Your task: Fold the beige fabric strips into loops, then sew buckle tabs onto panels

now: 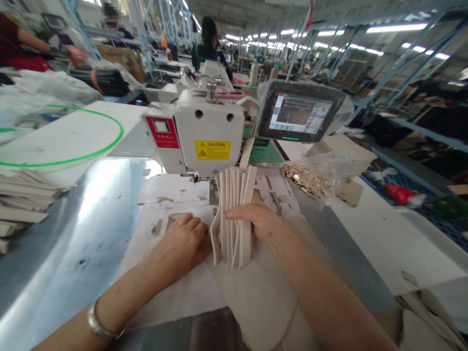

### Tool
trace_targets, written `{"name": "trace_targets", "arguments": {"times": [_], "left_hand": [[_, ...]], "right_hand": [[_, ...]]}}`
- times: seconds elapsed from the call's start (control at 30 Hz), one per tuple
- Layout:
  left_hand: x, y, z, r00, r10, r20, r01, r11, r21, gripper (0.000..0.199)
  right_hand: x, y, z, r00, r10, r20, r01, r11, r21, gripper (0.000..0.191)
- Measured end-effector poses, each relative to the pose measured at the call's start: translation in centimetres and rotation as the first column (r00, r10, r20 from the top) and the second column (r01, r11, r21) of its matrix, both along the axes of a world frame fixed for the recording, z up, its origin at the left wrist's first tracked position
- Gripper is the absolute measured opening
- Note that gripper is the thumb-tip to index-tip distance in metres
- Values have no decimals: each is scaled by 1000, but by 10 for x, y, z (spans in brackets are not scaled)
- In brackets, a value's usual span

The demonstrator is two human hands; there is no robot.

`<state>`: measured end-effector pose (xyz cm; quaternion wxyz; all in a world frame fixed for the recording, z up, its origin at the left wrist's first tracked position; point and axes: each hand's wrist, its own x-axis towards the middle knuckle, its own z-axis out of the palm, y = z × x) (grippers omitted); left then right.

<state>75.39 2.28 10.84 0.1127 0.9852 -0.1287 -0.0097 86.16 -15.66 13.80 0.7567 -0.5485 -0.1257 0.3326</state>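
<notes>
My right hand (256, 219) grips a bundle of long beige strips (234, 214), likely leather or synthetic, standing on edge and fanned out in front of the needle area. My left hand (181, 241) lies flat on a white paper template (171, 204), its fingertips close to the bundle's left side. A silver bangle (98, 319) circles my left wrist. Under both forearms spreads a large beige panel (256, 292). The white sewing machine head (204, 131), with a yellow caution label, stands just beyond the strips, and the bundle hides its needle.
A touchscreen control panel (300, 111) stands right of the machine. A plastic bag of brass parts (307, 178) lies near it. Stacked beige pieces (22, 200) sit on the shiny metal table (73, 234) at left, beside a green hose loop (62, 136). Co-workers sit at machines farther back.
</notes>
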Motion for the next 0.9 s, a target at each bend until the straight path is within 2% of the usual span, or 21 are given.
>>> {"name": "trace_targets", "arguments": {"times": [0.13,0.23,0.27,0.37,0.43,0.5,0.57,0.6,0.63,0.73,0.8,0.9], "left_hand": [[-4,-3,1,987,105,-118,-108,994,-15,5],[-8,-1,6,952,256,-168,-260,966,-2,31],[-9,0,9,939,288,-189,-291,957,14,34],[-7,6,16,919,338,-205,-334,941,55,11],[-6,12,19,914,381,-142,-392,918,-56,2],[-6,17,20,897,437,-70,-436,847,-303,7],[-8,17,22,896,443,-38,-396,757,-520,18],[-9,15,23,907,420,-17,-353,739,-573,22],[-10,12,24,921,390,15,-306,746,-592,23],[-11,1,27,936,315,159,-180,814,-552,18],[-11,-3,29,933,288,218,-135,839,-527,16],[-12,-5,29,937,259,235,-110,857,-503,15]], "right_hand": [[-2,-1,-2,1000,13,-3,-13,1000,13,46],[-6,0,-2,999,41,24,-42,999,15,43],[-7,0,-2,998,49,30,-50,999,11,42],[-9,1,-1,998,44,38,-44,999,-4,40],[-10,1,1,998,22,59,-22,1000,-9,39],[-11,3,2,993,20,114,-20,1000,4,41],[-13,7,1,980,34,196,-38,999,17,41],[-15,9,0,969,35,246,-41,999,17,41],[-16,12,-1,954,30,300,-34,999,9,41],[-21,21,-7,893,-32,448,44,999,-17,41],[-24,26,-11,849,-75,523,83,997,9,42],[-27,30,-15,794,-94,601,70,996,63,40]]}}
